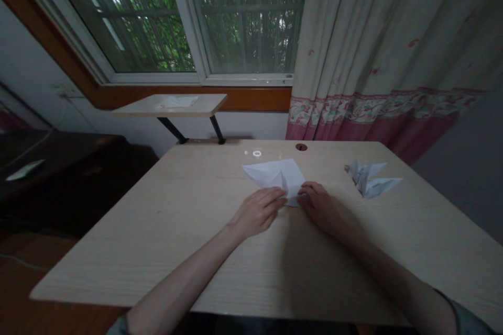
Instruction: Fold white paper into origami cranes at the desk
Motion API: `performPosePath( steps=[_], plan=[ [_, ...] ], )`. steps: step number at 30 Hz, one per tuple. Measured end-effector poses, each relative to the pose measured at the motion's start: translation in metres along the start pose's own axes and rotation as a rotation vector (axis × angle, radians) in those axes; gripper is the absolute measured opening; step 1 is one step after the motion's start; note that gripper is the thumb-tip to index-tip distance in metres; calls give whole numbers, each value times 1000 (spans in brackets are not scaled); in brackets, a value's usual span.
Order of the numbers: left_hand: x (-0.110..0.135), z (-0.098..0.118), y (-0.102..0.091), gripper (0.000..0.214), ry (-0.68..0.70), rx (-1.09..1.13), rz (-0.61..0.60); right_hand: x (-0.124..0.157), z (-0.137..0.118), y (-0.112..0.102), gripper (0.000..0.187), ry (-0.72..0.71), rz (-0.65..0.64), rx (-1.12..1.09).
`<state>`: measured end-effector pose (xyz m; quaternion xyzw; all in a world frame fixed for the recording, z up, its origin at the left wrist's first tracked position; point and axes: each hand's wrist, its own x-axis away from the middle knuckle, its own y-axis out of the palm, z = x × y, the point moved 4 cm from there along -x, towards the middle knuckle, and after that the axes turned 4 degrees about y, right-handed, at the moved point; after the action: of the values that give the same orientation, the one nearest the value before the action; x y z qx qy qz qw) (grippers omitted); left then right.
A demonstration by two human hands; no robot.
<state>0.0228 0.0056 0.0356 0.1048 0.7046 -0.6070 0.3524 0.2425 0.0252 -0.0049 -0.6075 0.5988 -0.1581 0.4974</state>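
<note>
**Folded paper sheet held near centre of tabletop**

The folded white paper sheet [275, 175] lies on the pale wood-grain tabletop [157, 235], grasped at its near edge by the left hand [257, 213] and the right hand [319, 205]. Creases and angular flaps are visible. A folded paper crane [371, 178] rests to the right, apart from both hands. Beyond the sheet sits a round dark cable grommet [301, 147]. Farther back, a small pale shelf [168, 105] on black legs stands before the window [247, 15], beside a cream-and-pink floral curtain [373, 36].

origami crane [367, 180] right of hands [257, 213], cable hole [301, 147] ahead
</note>
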Motion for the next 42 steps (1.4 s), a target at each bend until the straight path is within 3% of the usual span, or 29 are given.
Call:
performPosePath(
  steps=[4,12,20,27,42],
  plan=[
    [4,-4,10,30,-63,-7,-97,3,6,5,21,-16,30,18],
    [2,-7,13,33,-123,-85,-262,7,4,9,41,-95,-48,11],
    [3,-9,12,27,-102,-164,-274,7,-2,6,43,-100,-148,115],
    [4,-11,10,26,-68,-206,-262,8,-16,-5,37,-144,-158,239],
    [1,-11,5,21,-187,-200,-297,7,-52,-22,26,-266,-205,277]
  ],
)
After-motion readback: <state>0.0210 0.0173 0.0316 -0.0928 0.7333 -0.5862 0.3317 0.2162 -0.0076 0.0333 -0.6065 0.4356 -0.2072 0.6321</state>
